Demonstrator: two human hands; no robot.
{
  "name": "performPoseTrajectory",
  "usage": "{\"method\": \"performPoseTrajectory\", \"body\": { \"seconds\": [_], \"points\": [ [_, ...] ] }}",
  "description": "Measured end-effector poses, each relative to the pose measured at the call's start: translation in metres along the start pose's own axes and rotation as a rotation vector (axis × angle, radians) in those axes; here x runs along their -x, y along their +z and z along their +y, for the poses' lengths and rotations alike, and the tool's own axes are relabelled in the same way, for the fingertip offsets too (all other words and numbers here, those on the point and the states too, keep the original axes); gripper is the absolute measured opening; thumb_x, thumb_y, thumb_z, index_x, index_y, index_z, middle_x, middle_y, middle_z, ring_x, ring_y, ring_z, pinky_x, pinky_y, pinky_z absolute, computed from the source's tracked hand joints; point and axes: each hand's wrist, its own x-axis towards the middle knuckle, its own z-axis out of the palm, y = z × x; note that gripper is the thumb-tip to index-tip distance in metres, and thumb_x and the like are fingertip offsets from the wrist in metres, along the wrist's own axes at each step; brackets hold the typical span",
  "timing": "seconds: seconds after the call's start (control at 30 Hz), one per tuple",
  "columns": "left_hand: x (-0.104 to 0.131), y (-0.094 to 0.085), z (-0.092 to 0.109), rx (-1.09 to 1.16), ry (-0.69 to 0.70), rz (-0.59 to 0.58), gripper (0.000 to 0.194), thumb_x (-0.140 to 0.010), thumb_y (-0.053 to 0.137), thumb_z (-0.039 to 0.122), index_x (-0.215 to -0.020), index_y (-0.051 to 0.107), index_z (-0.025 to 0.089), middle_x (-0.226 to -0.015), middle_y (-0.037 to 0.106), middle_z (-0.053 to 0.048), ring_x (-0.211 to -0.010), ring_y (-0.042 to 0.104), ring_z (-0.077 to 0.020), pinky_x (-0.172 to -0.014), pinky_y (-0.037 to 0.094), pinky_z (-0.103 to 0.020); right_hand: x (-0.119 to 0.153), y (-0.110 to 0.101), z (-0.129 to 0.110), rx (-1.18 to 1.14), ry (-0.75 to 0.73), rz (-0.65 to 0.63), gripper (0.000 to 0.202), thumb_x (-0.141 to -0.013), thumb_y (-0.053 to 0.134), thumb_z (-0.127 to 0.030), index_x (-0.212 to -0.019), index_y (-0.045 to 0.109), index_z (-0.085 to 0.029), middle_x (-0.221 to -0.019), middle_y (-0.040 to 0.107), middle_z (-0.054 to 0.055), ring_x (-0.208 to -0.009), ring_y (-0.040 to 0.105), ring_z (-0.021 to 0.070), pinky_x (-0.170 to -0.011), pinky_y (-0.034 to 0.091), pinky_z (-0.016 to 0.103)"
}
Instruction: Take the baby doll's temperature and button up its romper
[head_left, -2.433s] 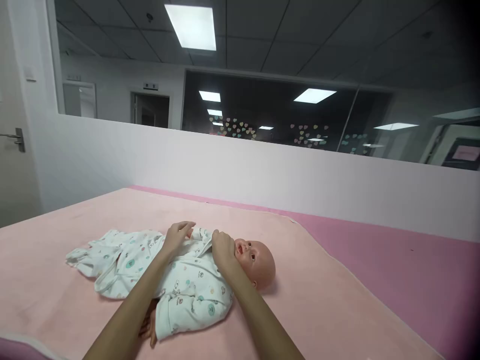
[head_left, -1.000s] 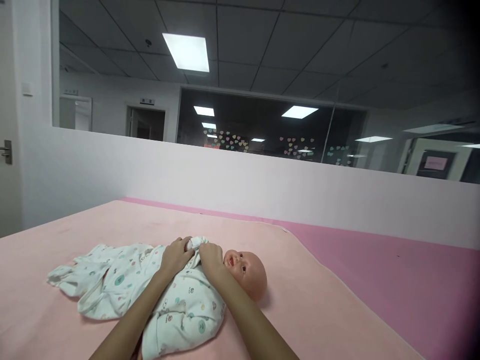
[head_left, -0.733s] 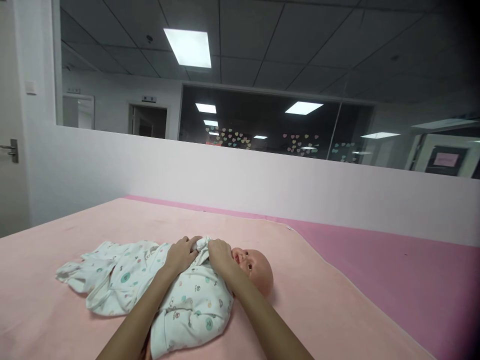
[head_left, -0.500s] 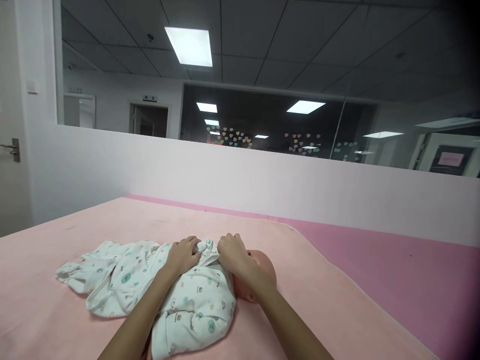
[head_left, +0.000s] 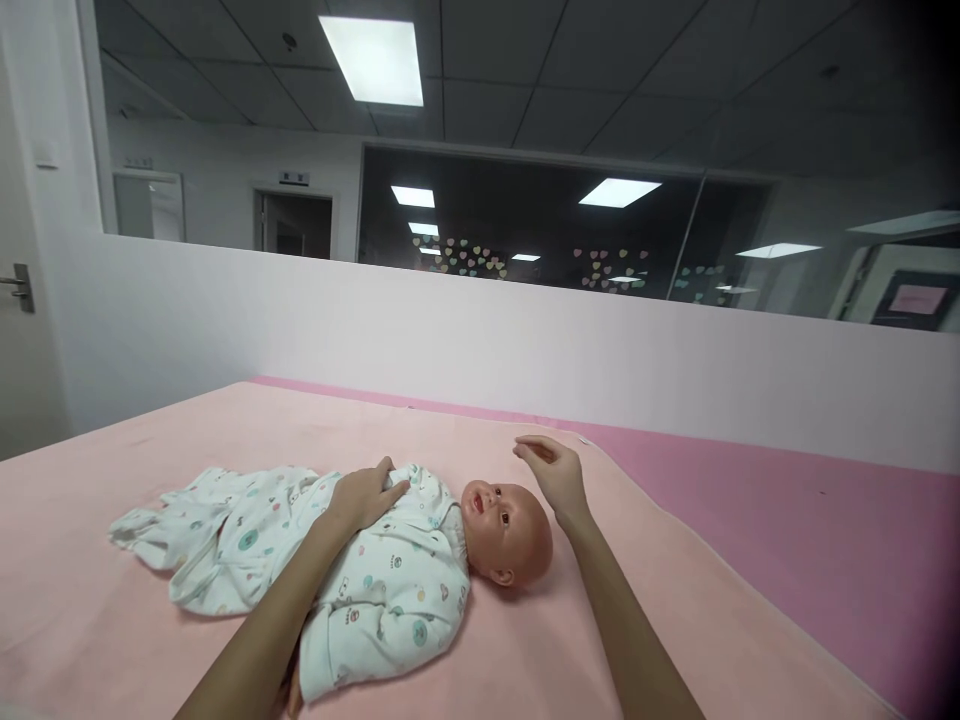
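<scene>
A baby doll point(head_left: 510, 535) lies on its back, its bald head towards the right and its face turned up. It wears a white baby outfit point(head_left: 390, 600) printed with small coloured figures. My left hand point(head_left: 367, 495) rests flat on the front of the outfit, thumb apart from the fingers; its fingertips at the far side are partly hidden. Just beyond the doll's head, my right hand point(head_left: 555, 475) is held in the air with loosely curved fingers and nothing visible in them. One small doll hand point(head_left: 294, 690) shows at the near sleeve's end.
The doll lies on a peach-pink cloth point(head_left: 637, 620) over a darker pink surface point(head_left: 810, 540). A low white wall point(head_left: 525, 345) with a window above runs along the back. At the far left is a door with a metal handle point(head_left: 22, 288).
My right hand has left the outfit's neckline and moved right and up past the head, uncovering the doll's face. My left hand stays on the outfit. The view has tilted slightly.
</scene>
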Motion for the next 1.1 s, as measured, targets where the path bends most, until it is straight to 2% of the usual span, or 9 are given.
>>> {"method": "performPoseTrajectory", "body": {
  "seconds": [0.13,0.27,0.43,0.57,0.67,0.83,0.93,1.03,1.1],
  "points": [
    [-0.003,0.0,-0.003,-0.048,-0.02,-0.004,0.053,-0.076,0.024,0.063,-0.093,0.052,0.022,-0.078,0.064,-0.007,-0.075,0.059,-0.0249,-0.062,0.038,-0.029,-0.006,-0.016,0.062,-0.075,0.222,0.059,0.02,-0.055,0.062,-0.026,-0.07,0.064,-0.013,-0.062,0.063,0.004,-0.06,0.058,0.0149,-0.065,0.046,0.028],
    [-0.003,0.001,0.0,-0.063,0.005,0.014,0.046,-0.078,0.027,0.057,-0.086,0.056,0.021,-0.078,0.063,-0.006,-0.077,0.059,-0.0223,-0.066,0.04,-0.029,-0.001,-0.017,0.083,-0.165,0.355,0.023,0.027,-0.055,0.065,-0.033,-0.073,0.064,-0.013,-0.071,0.066,0.007,-0.062,0.06,0.0152,-0.06,0.046,0.026],
    [-0.006,0.003,0.008,-0.187,0.252,0.086,0.032,-0.08,0.032,0.033,-0.074,0.059,0.017,-0.085,0.063,-0.01,-0.089,0.056,-0.0191,-0.08,0.039,-0.028,0.0,-0.009,0.079,-0.226,0.368,-0.01,0.028,-0.057,0.065,-0.036,-0.076,0.064,-0.015,-0.072,0.066,0.005,-0.067,0.06,0.0153,-0.065,0.046,0.025],
    [-0.009,0.005,0.005,-0.16,0.176,-0.006,0.035,-0.081,0.026,0.034,-0.101,0.05,0.018,-0.075,0.063,-0.007,-0.073,0.058,-0.0201,-0.065,0.041,-0.027,0.003,-0.007,0.072,-0.217,0.351,-0.051,0.025,-0.058,0.065,-0.036,-0.072,0.065,-0.015,-0.069,0.066,0.004,-0.068,0.06,0.0159,-0.067,0.046,0.026],
    [-0.01,0.003,0.002,-0.142,0.209,-0.028,0.04,-0.08,0.027,0.032,-0.117,0.043,0.026,-0.085,0.064,-0.006,-0.082,0.059,-0.0212,-0.068,0.041,-0.027,0.006,-0.008,0.065,-0.214,0.342,-0.11,0.026,-0.06,0.065,-0.037,-0.074,0.065,-0.015,-0.075,0.067,0.004,-0.075,0.06,0.0171,-0.072,0.045,0.027],
    [-0.009,0.0,0.004,-0.094,0.193,-0.068,0.036,-0.079,0.03,0.036,-0.093,0.062,0.027,-0.094,0.064,-0.004,-0.088,0.058,-0.0197,-0.078,0.041,-0.029,0.012,-0.011,0.055,-0.215,0.35,-0.267,0.033,-0.064,0.063,-0.044,-0.071,0.066,-0.012,-0.076,0.067,0.007,-0.074,0.06,0.019,-0.071,0.045,0.029],
    [-0.007,0.0,0.005,-0.073,0.21,-0.011,0.037,-0.078,0.031,0.038,-0.085,0.065,0.027,-0.097,0.064,-0.002,-0.096,0.056,-0.02,-0.095,0.034,-0.038,0.014,-0.011,0.052,-0.232,0.333,-0.321,0.032,-0.064,0.063,-0.045,-0.065,0.063,-0.013,-0.077,0.067,0.007,-0.075,0.06,0.0188,-0.072,0.045,0.029],
    [-0.005,0.002,0.005,-0.03,0.204,0.035,0.037,-0.079,0.031,0.039,-0.089,0.065,0.027,-0.102,0.064,-0.001,-0.106,0.051,-0.0198,-0.107,0.02,-0.043,0.015,-0.01,0.051,-0.241,0.305,-0.338,0.028,-0.065,0.063,-0.042,-0.067,0.063,-0.014,-0.086,0.067,0.006,-0.084,0.06,0.0183,-0.079,0.043,0.028],
    [-0.003,0.002,0.005,0.01,0.157,0.039,0.039,-0.08,0.031,0.042,-0.099,0.062,0.029,-0.105,0.063,0.0,-0.104,0.053,-0.0195,-0.103,0.028,-0.039,0.016,-0.01,0.051,-0.245,0.304,-0.345,0.029,-0.067,0.062,-0.04,-0.081,0.065,-0.015,-0.094,0.066,0.005,-0.092,0.058,0.0176,-0.084,0.042,0.027]
  ]
}}
